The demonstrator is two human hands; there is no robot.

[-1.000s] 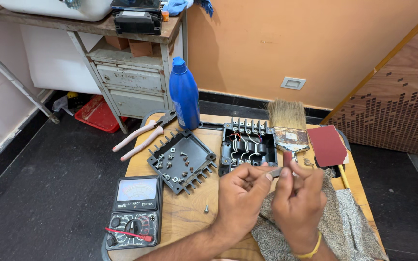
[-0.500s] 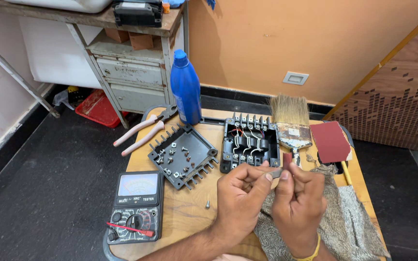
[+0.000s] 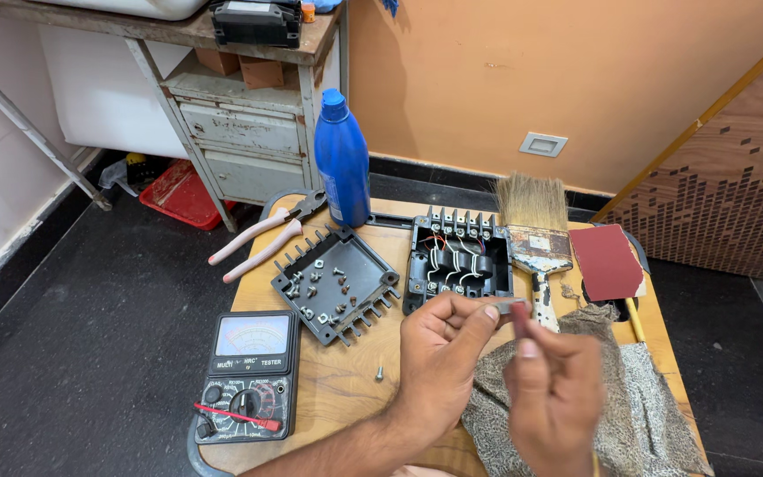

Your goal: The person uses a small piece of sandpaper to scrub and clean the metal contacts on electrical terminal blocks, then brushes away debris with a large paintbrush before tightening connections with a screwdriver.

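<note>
L hand (image 3: 439, 358) grip pinched on small metal strip (image 3: 507, 306), R hand (image 3: 558, 393) fingertips closed near strip, above cloth (image 3: 646, 397)

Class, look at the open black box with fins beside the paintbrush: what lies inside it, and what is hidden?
Inside the open black box, red and white wires loop between screw terminals. The left hand covers its near edge, so whatever sits there cannot be seen.

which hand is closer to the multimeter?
Left. The left hand is just right of the multimeter; the right hand is farther right, over the cloth.
</note>
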